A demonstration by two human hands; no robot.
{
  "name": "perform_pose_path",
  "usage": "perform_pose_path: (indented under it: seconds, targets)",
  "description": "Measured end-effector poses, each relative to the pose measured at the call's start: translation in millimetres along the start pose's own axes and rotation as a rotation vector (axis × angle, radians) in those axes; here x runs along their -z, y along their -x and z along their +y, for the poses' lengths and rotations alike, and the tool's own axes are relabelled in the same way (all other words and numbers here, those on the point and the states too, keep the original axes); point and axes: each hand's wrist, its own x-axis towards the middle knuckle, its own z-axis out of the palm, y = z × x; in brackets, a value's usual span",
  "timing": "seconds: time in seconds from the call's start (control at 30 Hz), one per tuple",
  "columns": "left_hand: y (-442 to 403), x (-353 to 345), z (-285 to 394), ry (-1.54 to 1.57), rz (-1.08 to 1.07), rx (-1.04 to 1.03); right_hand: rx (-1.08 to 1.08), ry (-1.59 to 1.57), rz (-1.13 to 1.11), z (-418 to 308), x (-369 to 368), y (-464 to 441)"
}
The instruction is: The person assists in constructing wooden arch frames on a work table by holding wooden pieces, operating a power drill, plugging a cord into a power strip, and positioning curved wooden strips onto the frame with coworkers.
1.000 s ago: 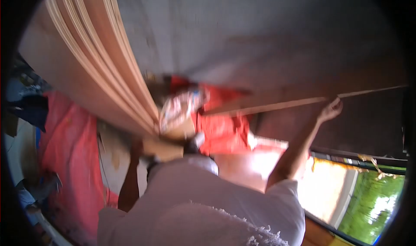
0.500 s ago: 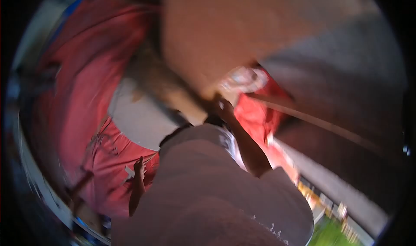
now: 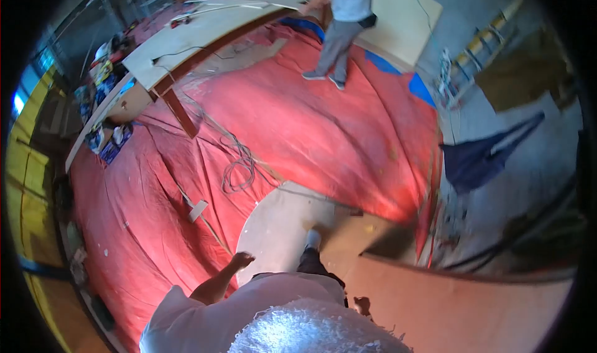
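Observation:
My left hand (image 3: 243,260) hangs over the rounded pale board (image 3: 272,213) on the floor, its fingers loosely bent and nothing visible in it. Low beside my body, my right hand (image 3: 362,304) shows small and partly shadowed in front of the large brown panel (image 3: 448,309). Its fingers look slightly apart, with no object visible in them; touch with the panel cannot be made out. One foot (image 3: 313,238) stands on the boards ahead of me.
A red tarp (image 3: 292,110) with folds and a coiled cable (image 3: 241,169) covers the floor. At upper left stands a long table (image 3: 217,27). Another person (image 3: 350,17) stands at its far end. A dark bag-like cloth (image 3: 476,163) and a yellow ladder (image 3: 488,36) lie right.
My view has swung from a blurred close look at brown panels to the wide room. My right hand has dropped from ahead of me to my side, away from the pale bundle near it.

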Motion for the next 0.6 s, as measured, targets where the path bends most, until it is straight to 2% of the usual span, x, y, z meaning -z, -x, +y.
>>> perform_pose_path:
  seconds: [0.03,0.07,0.13,0.17,0.2,0.27,0.3,0.33,0.37,0.4,0.43,0.47,0.5,0.53,0.6]
  targets:
    - [1,-14,-16,-0.051,-0.036,0.093,0.054,-0.027,-0.124,28,-41,-85]
    - [3,-16,-25,0.076,-0.153,0.363,0.103,-0.06,-0.249,10,-32,-120]
    - [14,-7,-24,0.014,-0.178,0.637,0.294,0.146,0.105,-41,-12,-174]
    - [12,8,-14,0.098,-0.152,0.75,0.351,0.262,0.299,-64,-4,-206]
    - [12,20,-5,0.185,-0.135,0.862,0.378,0.252,0.181,-103,39,-218]
    - [1,26,1,0.423,0.134,0.758,0.418,0.219,-0.06,-210,160,-211]
    - [-17,39,5,0.358,0.067,0.788,0.594,0.354,0.002,-257,196,-216]
    - [-34,46,8,0.366,0.143,0.769,0.764,0.491,0.095,-305,233,-219]
    - [-48,72,31,0.46,0.21,0.851,0.836,0.648,0.133,-339,244,-259]
    - [-72,47,-2,0.338,0.227,0.762,0.911,0.803,0.167,-363,247,-304]
    - [-97,41,-23,0.158,0.114,0.695,0.869,0.692,0.147,-402,275,-306]
    - [-110,62,-3,0.511,0.243,0.974,0.819,0.577,0.125,-447,296,-313]
    - [-129,48,-29,0.53,0.288,0.891,0.776,0.543,0.167,-485,306,-320]
    - [-140,93,-5,0.518,0.247,0.926,0.727,0.501,0.215,-518,310,-329]
    - [-163,135,-4,0.748,0.257,0.987,0.778,0.206,0.211,-573,318,-324]
